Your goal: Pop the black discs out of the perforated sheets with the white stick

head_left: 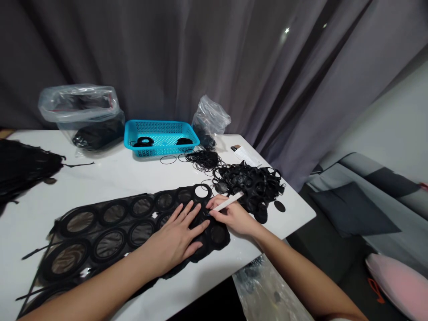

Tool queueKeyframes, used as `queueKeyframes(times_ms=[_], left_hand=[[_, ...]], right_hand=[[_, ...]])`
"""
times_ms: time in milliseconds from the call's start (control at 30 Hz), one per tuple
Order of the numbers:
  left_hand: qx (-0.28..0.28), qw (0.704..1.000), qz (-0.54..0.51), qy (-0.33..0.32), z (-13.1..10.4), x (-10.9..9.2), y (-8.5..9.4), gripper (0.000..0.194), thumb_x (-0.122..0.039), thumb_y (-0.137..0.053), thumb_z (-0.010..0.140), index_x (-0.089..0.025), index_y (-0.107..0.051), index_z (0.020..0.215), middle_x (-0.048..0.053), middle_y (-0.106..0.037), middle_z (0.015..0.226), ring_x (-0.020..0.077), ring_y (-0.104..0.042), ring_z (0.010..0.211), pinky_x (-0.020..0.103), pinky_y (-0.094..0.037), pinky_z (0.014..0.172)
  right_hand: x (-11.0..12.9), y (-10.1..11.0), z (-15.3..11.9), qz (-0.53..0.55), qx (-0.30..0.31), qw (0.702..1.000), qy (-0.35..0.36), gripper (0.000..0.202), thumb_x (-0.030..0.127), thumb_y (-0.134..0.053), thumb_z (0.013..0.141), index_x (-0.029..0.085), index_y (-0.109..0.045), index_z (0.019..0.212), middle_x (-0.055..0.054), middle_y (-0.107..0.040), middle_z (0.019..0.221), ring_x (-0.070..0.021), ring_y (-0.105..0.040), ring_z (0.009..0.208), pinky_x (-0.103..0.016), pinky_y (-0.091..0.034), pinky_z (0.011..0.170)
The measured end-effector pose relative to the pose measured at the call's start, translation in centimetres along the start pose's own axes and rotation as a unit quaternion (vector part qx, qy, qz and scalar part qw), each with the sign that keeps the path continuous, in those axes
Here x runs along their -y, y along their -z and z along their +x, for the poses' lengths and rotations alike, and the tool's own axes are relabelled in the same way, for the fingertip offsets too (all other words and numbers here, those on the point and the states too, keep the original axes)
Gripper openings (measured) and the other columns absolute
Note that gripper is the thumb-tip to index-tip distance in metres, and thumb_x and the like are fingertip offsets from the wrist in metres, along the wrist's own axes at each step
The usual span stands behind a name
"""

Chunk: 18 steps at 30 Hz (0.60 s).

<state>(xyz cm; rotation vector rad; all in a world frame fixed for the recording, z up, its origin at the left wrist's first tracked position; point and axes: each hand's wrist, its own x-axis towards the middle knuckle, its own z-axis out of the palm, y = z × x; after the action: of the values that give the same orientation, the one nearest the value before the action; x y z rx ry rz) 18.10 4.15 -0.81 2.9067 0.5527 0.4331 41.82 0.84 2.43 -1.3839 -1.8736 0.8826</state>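
Observation:
A thin black sheet (110,213) patterned with rows of dark rings lies across the table. Its ring centres look brownish and see-through, and one near the far right end is a hole showing white table. My left hand (175,236) presses flat on the sheet with fingers spread. At the sheet's right end, my right hand (229,214) grips a slim white pen-like tool (228,202), its tip hidden by the fingers. Just beyond that hand is a heap of black ring-shaped scraps (257,183), with a loose dark disc (280,206) to its right.
Behind the sheet stand a blue plastic basket (160,149) with black pieces inside, a large clear bag (96,116) and a smaller one (210,116). Thin black rings (205,159) lie near the basket. Black material (26,167) is piled left. A plastic bag (270,287) hangs below the table's front edge.

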Motion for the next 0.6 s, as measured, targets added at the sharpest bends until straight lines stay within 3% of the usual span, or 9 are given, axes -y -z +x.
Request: queueKeyframes(times_ms=[267,467,533,600], left_hand=[[-0.015,1.0,-0.011,0.0,0.0,0.0,-0.1,0.049,-0.04,-0.057,0.096,-0.03,-0.048,0.143,0.011,-0.033,0.16,0.0353,-0.027,0.148,0.056,-0.028,0.117],[-0.003,1.0,-0.004,-0.004,0.0,0.0,-0.2,0.051,-0.038,-0.058,0.095,-0.029,-0.047,0.144,0.012,-0.033,0.16,0.0351,-0.027,0.148,0.056,-0.028,0.117],[0.0,1.0,0.001,-0.002,0.0,0.1,-0.2,0.051,-0.038,-0.059,0.095,-0.029,-0.048,0.144,0.012,-0.032,0.16,0.0359,-0.026,0.148,0.056,-0.028,0.116],[-0.004,1.0,0.003,0.001,0.0,0.2,-0.1,0.05,-0.038,-0.059,0.095,-0.031,-0.049,0.144,0.011,-0.031,0.161,0.0359,-0.025,0.148,0.056,-0.028,0.117]], right_hand=[[0.2,0.2,0.0,-0.031,0.006,0.999,0.016,0.01,0.019,-0.058,0.092,0.02,-0.061,0.083,-0.004,-0.063,0.102,-0.0179,-0.06,0.094,-0.033,-0.047,0.087],[0.6,-2.5,-1.2,-0.189,-0.01,0.979,0.075,0.013,0.016,-0.049,0.096,0.021,-0.06,0.094,-0.011,-0.064,0.112,-0.0242,-0.056,0.106,-0.039,-0.047,0.094],[0.1,-2.6,-0.9,-0.23,-0.04,0.97,0.066,0.015,0.015,-0.047,0.096,0.02,-0.06,0.094,-0.012,-0.066,0.105,-0.0257,-0.057,0.102,-0.04,-0.047,0.091],[-0.6,-1.3,-0.3,-0.225,-0.117,0.967,0.024,0.016,0.016,-0.046,0.096,0.021,-0.061,0.092,-0.01,-0.067,0.094,-0.0241,-0.059,0.091,-0.037,-0.048,0.084]])
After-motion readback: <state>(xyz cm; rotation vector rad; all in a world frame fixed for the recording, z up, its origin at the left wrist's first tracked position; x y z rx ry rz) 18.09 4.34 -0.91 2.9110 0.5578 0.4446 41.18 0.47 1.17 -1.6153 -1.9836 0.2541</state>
